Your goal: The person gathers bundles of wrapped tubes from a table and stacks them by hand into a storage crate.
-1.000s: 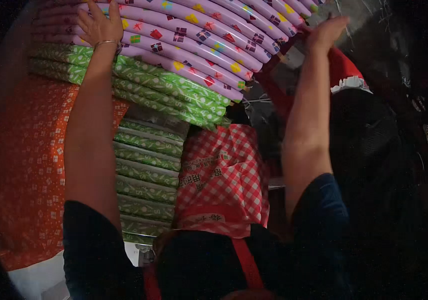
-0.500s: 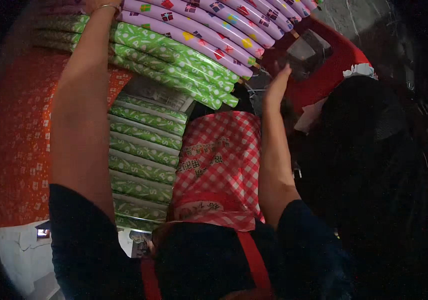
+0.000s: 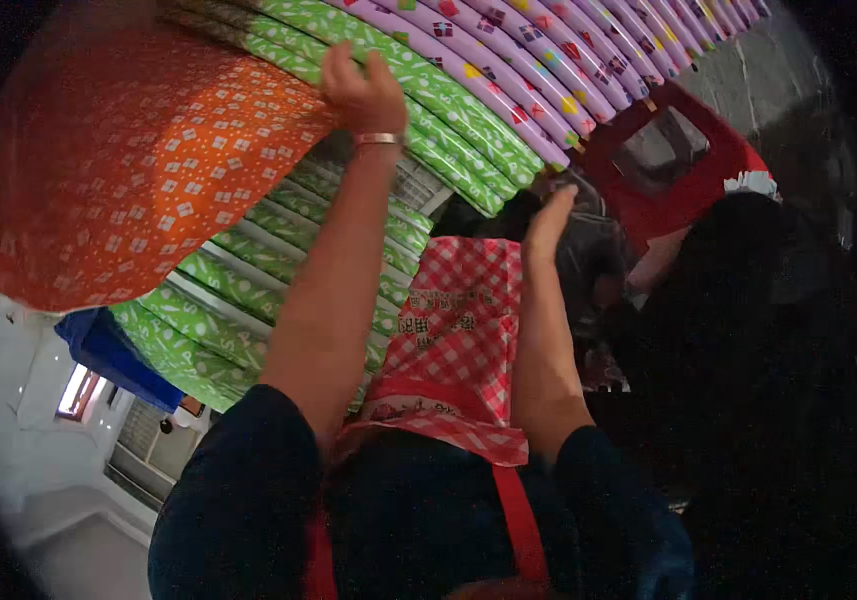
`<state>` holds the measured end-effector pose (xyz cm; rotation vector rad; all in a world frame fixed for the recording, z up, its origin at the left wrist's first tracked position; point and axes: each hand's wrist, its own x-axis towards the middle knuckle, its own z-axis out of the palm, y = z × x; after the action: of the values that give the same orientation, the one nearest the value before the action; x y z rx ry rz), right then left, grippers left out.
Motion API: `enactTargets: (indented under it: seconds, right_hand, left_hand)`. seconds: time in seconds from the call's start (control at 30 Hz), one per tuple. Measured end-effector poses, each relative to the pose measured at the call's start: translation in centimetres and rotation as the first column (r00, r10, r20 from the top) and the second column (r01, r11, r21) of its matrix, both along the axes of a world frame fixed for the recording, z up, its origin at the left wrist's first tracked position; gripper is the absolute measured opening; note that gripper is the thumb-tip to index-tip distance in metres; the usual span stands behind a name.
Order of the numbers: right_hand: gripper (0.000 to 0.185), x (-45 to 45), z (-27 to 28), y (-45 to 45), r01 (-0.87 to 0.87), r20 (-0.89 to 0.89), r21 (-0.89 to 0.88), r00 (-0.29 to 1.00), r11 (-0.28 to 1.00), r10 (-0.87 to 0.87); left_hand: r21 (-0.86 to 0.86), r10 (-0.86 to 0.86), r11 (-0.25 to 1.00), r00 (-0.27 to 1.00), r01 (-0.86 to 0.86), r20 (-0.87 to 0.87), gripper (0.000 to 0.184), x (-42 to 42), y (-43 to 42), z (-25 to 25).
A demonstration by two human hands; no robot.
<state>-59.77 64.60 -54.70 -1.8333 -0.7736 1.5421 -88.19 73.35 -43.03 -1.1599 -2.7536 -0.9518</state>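
My left hand [image 3: 366, 95], a band at its wrist, is raised over green patterned wrapping-paper rolls [image 3: 448, 120]. Its fingers are apart, and it overlaps the corner of an orange printed sheet [image 3: 218, 150]; contact cannot be made out. Beside the ends of the green rolls, my right hand [image 3: 551, 218] is seen edge-on with fingers stretched upward and nothing visible in it. Lilac rolls with gift prints [image 3: 518, 50] lie side by side beyond the green ones.
More green rolls [image 3: 238, 265] are stacked below my left forearm. I wear a red checked apron [image 3: 463, 330]. A red frame-like object [image 3: 718, 130] and a dark, unclear shape are at right. A blue item [image 3: 118, 355] hangs below the orange sheet.
My left hand has come back from the far upper left to the green rolls near the middle. The view has turned, and my right hand stays by the roll ends.
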Motion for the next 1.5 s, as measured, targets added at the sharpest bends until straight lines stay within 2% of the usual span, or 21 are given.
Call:
enactTargets:
  seconds: [0.03,0.07,0.1,0.13,0.17,0.27,0.33,0.37,0.43,0.47,0.5,0.57,0.67,0.73,0.9,1.07,1.13,1.23,1.33,1.43,1.5]
  right_hand:
    - [0.052,-1.5,3.2,1.9,0.161,-0.16,-0.054,0.973,0.985,-0.168]
    - [0.052,-2.5,2.8,2.4,0.136,-0.162,-0.059,0.976,0.989,-0.144]
    - [0.052,-2.9,2.4,2.7,0.112,-0.155,-0.065,0.981,0.992,-0.121]
    - [0.048,-6.7,7.9,5.6,0.152,-0.005,-0.12,0.988,0.981,-0.154]
    - [0.048,-6.6,8.2,5.4,0.144,-0.011,-0.117,0.989,0.983,-0.146]
    - [0.073,-5.6,8.7,4.8,-0.083,0.032,-0.221,0.995,0.972,0.093]
    - [0.076,-4.2,11.0,4.8,-0.229,0.085,-0.115,0.967,0.967,0.24]
    - [0.078,-4.6,12.8,4.8,-0.15,0.086,-0.133,0.983,0.98,0.162]
    - [0.079,-3.3,13.0,5.0,-0.337,0.251,-0.033,0.908,0.941,0.334]
    - [0.064,-3.3,12.9,4.9,-0.343,0.328,0.037,0.891,0.939,0.313]
    - [0.064,-3.1,13.2,5.2,-0.348,0.325,0.042,0.891,0.936,0.317]
    - [0.077,-2.4,13.6,6.0,-0.409,0.31,0.025,0.871,0.912,0.382]
    - [0.075,-1.9,12.9,5.8,-0.374,0.278,0.015,0.892,0.927,0.356]
    - [0.071,-1.9,12.4,5.8,-0.319,0.246,-0.048,0.915,0.946,0.321]
    - [0.067,-1.5,10.9,5.4,-0.304,0.21,-0.129,0.922,0.944,0.326]
    - [0.064,-0.2,11.0,5.6,-0.353,0.251,-0.106,0.895,0.929,0.369]
    - [0.068,-0.2,12.0,6.3,-0.297,0.136,-0.135,0.939,0.945,0.315]
    - [0.068,1.1,10.4,6.0,-0.336,0.227,-0.167,0.902,0.927,0.368]
    - [0.071,0.4,11.2,6.4,-0.2,0.12,-0.205,0.966,0.958,0.227]
    - [0.07,0.0,10.7,6.3,-0.176,0.222,-0.164,0.952,0.971,0.21]
    - [0.069,-0.8,7.8,5.0,0.021,0.161,-0.123,0.987,0.992,-0.001]
  left_hand:
    - [-0.125,-0.012,0.992,1.0,0.01,-0.021,0.043,1.0,-0.3,-0.1]
    - [-0.145,-0.072,0.987,0.997,0.07,-0.009,0.049,1.8,-0.6,-0.4]
    - [-0.166,-0.132,0.977,0.991,0.132,0.013,0.054,2.6,-0.6,-0.7]
    - [-0.268,-0.153,0.952,0.988,0.149,0.004,0.058,3.4,-0.3,-0.5]
    - [-0.368,-0.175,0.915,0.984,0.165,0.006,0.063,3.7,0.2,-0.1]
    - [-0.298,-0.178,0.939,0.984,0.169,-0.003,0.064,0.3,2.7,0.0]
    - [-0.255,-0.153,0.957,0.988,0.141,-0.028,0.066,-2.7,4.7,-0.6]
    - [-0.248,-0.144,0.96,0.989,0.13,-0.04,0.066,-3.4,5.2,-0.4]
    - [-0.345,-0.009,0.938,0.999,0.02,0.034,0.07,-3.9,6.3,-0.1]
    - [-0.406,-0.039,0.914,0.996,0.004,-0.076,0.074,-4.4,5.8,-2.1]
    - [-0.402,-0.032,0.916,0.996,-0.003,-0.081,0.074,-4.5,5.4,-2.2]
    - [-0.392,-0.01,0.92,0.997,-0.018,-0.071,0.076,-4.6,4.5,-2.1]
    - [-0.504,0.067,0.862,0.998,-0.058,-0.001,0.076,-5.1,2.5,-1.8]
    - [-0.583,0.217,0.787,0.975,-0.2,-0.043,0.076,-4.9,2.2,-1.4]
    - [-0.526,0.273,0.828,0.959,-0.195,0.073,0.08,-5.6,3.0,0.3]
    - [-0.633,0.438,0.696,0.899,-0.34,-0.001,0.083,-8.4,3.3,-0.7]
    - [-0.571,0.439,0.714,0.894,-0.406,-0.086,0.08,-9.0,4.5,-0.4]
    - [-0.569,0.077,0.798,0.97,-0.2,-0.233,0.065,-10.9,5.3,-0.8]
    - [-0.644,0.149,0.732,0.975,-0.222,-0.168,0.06,-11.2,3.3,-1.9]
    - [-0.608,0.178,0.773,0.981,-0.184,-0.07,0.062,-11.4,2.6,-1.9]
    - [-0.619,0.175,0.766,0.983,-0.174,-0.061,0.062,-11.7,2.6,-1.9]
